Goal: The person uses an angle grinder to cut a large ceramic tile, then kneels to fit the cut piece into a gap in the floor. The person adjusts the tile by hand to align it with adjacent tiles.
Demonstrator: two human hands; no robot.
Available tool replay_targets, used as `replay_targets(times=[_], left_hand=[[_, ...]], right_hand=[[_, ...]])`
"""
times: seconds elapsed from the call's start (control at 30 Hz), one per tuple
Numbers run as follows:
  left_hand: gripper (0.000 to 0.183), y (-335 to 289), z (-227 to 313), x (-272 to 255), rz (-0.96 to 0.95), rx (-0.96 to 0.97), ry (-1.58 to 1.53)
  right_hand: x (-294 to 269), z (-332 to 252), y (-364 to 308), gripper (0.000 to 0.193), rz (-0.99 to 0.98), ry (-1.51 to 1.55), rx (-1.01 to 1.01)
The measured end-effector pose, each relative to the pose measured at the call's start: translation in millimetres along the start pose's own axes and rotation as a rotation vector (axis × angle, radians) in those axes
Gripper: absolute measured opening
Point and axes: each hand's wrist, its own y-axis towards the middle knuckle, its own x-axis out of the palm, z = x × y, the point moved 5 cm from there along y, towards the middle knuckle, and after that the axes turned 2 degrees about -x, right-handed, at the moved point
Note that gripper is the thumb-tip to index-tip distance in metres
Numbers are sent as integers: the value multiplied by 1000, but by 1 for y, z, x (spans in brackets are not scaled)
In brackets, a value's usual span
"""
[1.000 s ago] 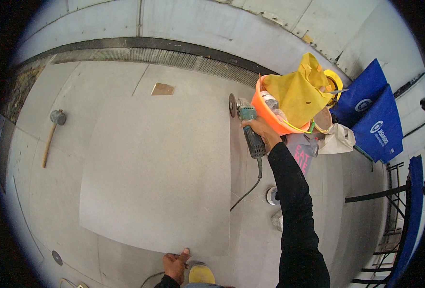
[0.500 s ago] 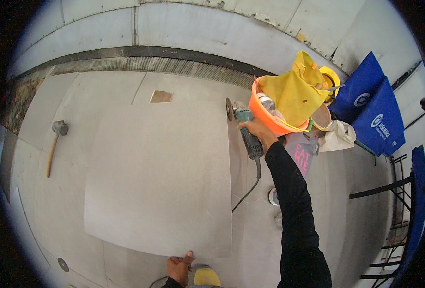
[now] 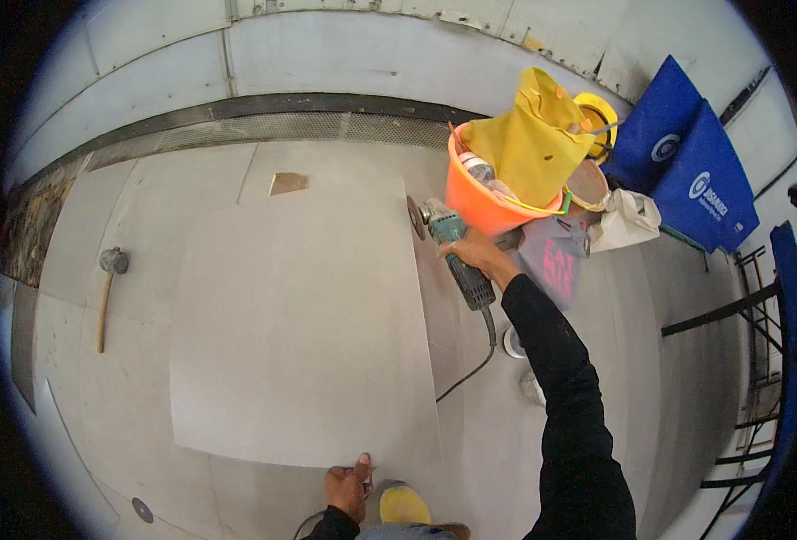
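Observation:
A large light-grey tile [image 3: 299, 315] lies in front of me. Its near edge meets my left hand [image 3: 346, 487], whose fingers are curled, with the thumb at the edge close to the near right corner. My right hand [image 3: 480, 255] is wrapped round the body of a teal and black angle grinder [image 3: 451, 232]. The grinder's disc [image 3: 416, 219] stands at the far end of the tile's right edge; whether it touches cannot be made out. From the grinder's back a dark cord [image 3: 491, 337] trails down toward the tile's right edge.
Beyond the grinder stands an orange bucket [image 3: 480, 193] with yellow cloth [image 3: 534, 135]. A rubber mallet [image 3: 108, 292] lies at the left, a tile scrap [image 3: 289, 183] at the back, a loose disc [image 3: 143, 510] near left. Blue panels [image 3: 687, 171] stand right. My yellow-toed shoe [image 3: 404, 504] is below the tile.
The view has shifted a little, so the bucket and panels sit further up and left. My right hand still holds the grinder by the tile's far right edge; my left stays at the near edge.

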Motion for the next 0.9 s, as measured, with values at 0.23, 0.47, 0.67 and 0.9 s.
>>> replay_targets(times=[0.23,0.47,0.67,0.9], left_hand=[[27,4,-6,0,9,45,-28],[33,8,-8,0,8,-19,30],[49,5,-4,5,-30,71,-10],[37,13,-11,3,12,102,-24]], right_hand=[[10,14,-96,52,-110,61,-57],[14,31,-207,84,-194,15,61],[30,53,-289,76,-117,-33,73],[43,71,-386,84,-180,-54,179]])
